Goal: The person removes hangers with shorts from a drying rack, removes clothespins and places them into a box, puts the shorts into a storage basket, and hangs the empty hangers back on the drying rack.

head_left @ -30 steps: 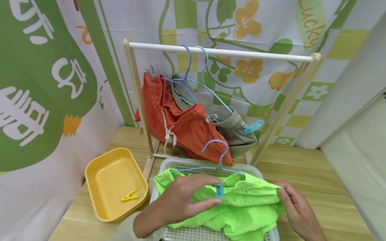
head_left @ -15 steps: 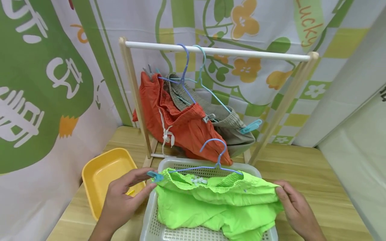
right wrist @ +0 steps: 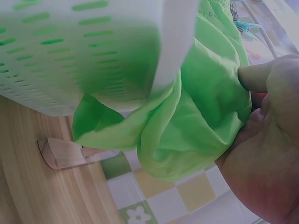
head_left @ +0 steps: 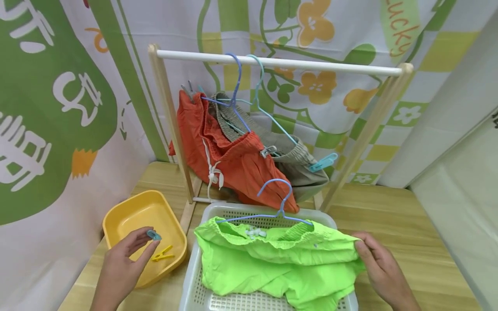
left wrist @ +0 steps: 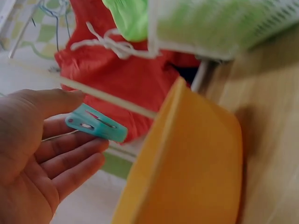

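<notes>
My left hand (head_left: 120, 263) is over the yellow tub (head_left: 177, 224), pinching a teal clothespin (left wrist: 96, 123) between thumb and fingers. In the left wrist view the other fingers lie loosely extended below it. Inside the tub is a yellow clothespin (head_left: 163, 255). With thumb and fingers, my right hand (head_left: 383, 272) grips the right end of the waistband of the bright green shorts (head_left: 280, 268). They are spread over a white basket (head_left: 189, 276), and a blue hanger (head_left: 281, 212) sits in their waist opening, hook upward.
Behind the basket stands a wooden rack with a white rod (head_left: 330, 66). Red shorts (head_left: 241, 164) and grey-beige shorts (head_left: 307, 177) hang from it on hangers, held by clips. A light blue clothespin (head_left: 324, 162) grips the grey-beige pair. Patterned curtains enclose the wooden table (head_left: 389, 224).
My left hand has moved left with the teal clothespin, from in front of the green shorts, past their left waist corner, to above the yellow tub. My right hand keeps its grip.
</notes>
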{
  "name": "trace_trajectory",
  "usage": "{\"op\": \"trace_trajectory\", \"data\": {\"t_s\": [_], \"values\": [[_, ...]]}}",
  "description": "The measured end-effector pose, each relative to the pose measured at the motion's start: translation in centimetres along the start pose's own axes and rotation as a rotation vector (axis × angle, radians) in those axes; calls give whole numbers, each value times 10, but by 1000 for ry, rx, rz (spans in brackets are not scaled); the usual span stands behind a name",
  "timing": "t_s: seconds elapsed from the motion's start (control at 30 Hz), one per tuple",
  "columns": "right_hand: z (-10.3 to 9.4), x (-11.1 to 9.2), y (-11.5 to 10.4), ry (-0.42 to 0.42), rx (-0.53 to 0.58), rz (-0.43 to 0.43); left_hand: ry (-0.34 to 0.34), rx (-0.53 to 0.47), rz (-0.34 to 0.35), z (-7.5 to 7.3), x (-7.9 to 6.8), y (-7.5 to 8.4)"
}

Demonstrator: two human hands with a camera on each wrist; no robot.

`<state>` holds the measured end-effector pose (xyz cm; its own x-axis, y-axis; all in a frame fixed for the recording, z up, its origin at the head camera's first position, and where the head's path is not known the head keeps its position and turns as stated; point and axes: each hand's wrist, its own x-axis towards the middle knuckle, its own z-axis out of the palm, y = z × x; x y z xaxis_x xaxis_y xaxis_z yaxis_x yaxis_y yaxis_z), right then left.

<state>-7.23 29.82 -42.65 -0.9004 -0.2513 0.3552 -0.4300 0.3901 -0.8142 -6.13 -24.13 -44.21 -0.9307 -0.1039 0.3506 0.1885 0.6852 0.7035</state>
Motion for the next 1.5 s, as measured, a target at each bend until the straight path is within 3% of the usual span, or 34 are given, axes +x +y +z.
{"op": "trace_trajectory", "data": {"t_s": [0.13, 0.27, 0.53, 0.77, 0.97, 1.07, 1.17, 1.3, 1.5], "values": [[0, 0, 1, -2, -1, 6, -129, 99, -81, -1, -4, -18], [0, 0, 2, -6, -6, 5, -226, 136, -117, 1, -6, -27], [0, -2, 1, -8, -25, -11, -300, 170, -157, 6, -8, -33], [0, -2, 1, -9, -26, -11, -323, 231, -167, 12, -7, -28], [0, -3, 2, -19, -7, -16, -221, 237, -44, 17, -6, -12], [0, -3, 2, -28, 5, -18, -151, 188, 89, 18, -2, -1], [-1, -3, 0, -26, -2, -9, -122, 133, 219, 22, 5, 11], [-1, -4, -2, -13, -20, 3, -165, 63, 313, 28, 18, 26], [0, -4, -1, -9, -11, -40, -263, 7, 347, 43, 32, 41]]}}
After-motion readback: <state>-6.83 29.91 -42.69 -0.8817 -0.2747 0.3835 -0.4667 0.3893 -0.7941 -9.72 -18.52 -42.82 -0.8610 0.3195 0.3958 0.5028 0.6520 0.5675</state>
